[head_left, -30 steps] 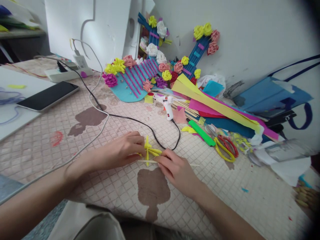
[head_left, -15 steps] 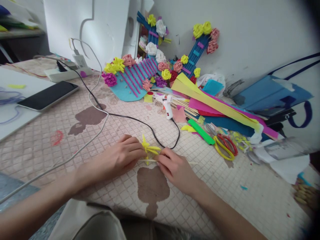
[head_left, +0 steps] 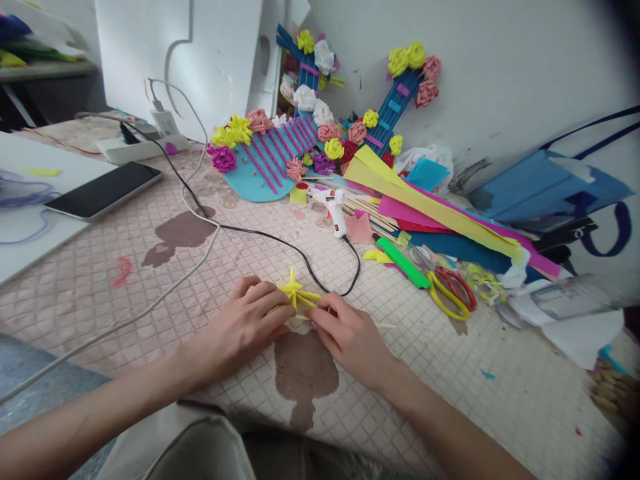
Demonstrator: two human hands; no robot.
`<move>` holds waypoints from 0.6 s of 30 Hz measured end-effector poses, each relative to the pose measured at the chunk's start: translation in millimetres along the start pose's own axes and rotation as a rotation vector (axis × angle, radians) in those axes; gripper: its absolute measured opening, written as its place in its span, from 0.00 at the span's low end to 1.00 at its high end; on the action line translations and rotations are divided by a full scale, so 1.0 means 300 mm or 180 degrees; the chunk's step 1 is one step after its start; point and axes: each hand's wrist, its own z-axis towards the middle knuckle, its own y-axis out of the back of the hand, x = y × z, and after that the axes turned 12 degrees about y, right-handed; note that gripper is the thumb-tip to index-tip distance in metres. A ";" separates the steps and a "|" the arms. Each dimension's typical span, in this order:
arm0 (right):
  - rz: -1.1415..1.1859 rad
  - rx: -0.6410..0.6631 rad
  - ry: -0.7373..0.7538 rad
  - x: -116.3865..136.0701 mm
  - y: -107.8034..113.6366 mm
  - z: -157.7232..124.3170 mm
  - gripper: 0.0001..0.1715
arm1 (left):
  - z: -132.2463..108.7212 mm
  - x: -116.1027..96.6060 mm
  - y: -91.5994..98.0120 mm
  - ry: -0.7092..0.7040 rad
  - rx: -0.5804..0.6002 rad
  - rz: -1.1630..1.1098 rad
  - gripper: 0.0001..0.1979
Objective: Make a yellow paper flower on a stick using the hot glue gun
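Note:
A yellow paper flower with narrow pointed petals sits between my hands, just above the table. My left hand is closed at its left side, fingertips pressed on the lower left petals. From the right, my right hand pinches a thin pale wooden stick, whose far end sticks out behind the hand. The stick's other end runs under the flower toward my left fingertips, which partly hide it. A yellow petal reaches to my right fingertips; whether they grip it too, I cannot tell.
Beyond my hands lies a white glue gun with a black cord. On the right are a green cutter, scissors and coloured paper sheets. A tablet lies left; flower-decorated blue guitar shapes stand behind.
The flower has turned slightly, and its petals now spread more like a star. My left fingers have shifted a little lower and right along it. My right hand keeps its pinch.

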 end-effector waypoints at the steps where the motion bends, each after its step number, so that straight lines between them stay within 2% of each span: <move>1: -0.0057 0.0002 0.0025 0.000 0.001 0.003 0.12 | 0.000 0.000 -0.001 -0.0009 -0.0001 0.0013 0.06; 9: -0.0239 -0.0040 0.0282 -0.014 -0.006 0.024 0.12 | 0.003 -0.021 0.001 0.0008 -0.0151 0.0140 0.07; 18: -0.0078 0.0064 0.0351 -0.025 -0.016 0.030 0.11 | 0.013 -0.049 -0.009 0.0278 -0.0265 0.0072 0.05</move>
